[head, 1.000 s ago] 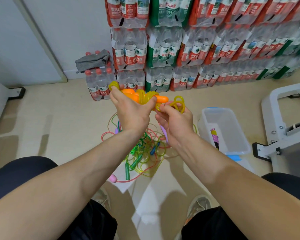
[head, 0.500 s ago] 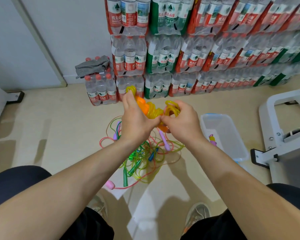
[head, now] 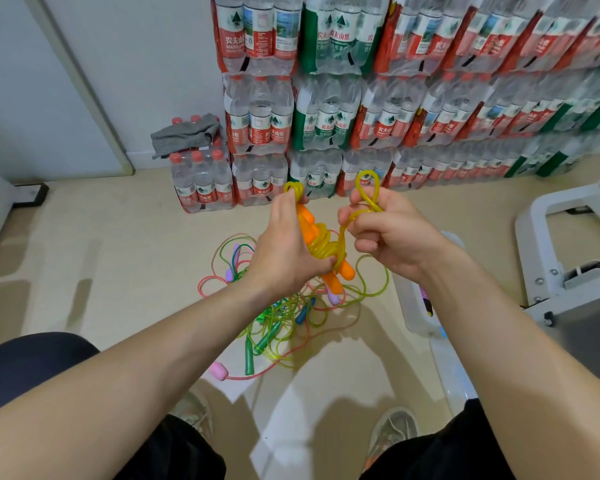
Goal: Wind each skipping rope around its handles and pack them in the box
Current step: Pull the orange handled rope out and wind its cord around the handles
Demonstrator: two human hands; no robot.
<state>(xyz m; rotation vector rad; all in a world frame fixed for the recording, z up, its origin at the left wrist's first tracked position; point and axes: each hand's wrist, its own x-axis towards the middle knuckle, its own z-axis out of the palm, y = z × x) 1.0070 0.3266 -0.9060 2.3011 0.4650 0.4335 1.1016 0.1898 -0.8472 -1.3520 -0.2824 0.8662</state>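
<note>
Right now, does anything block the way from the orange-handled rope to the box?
Nothing visible does. The left hand grips the orange handles wound with yellow rope, the right hand pinches its loop, and only that forearm crosses over the box.

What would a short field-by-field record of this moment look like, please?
left hand: grips the orange handles, yellow rope wound around them
right hand: pinches a raised loop of the yellow rope
floor pile: tangled ropes, not yet wound
box: on the floor at right, partly hidden by the right forearm
backdrop: stacked bottle packs
</note>
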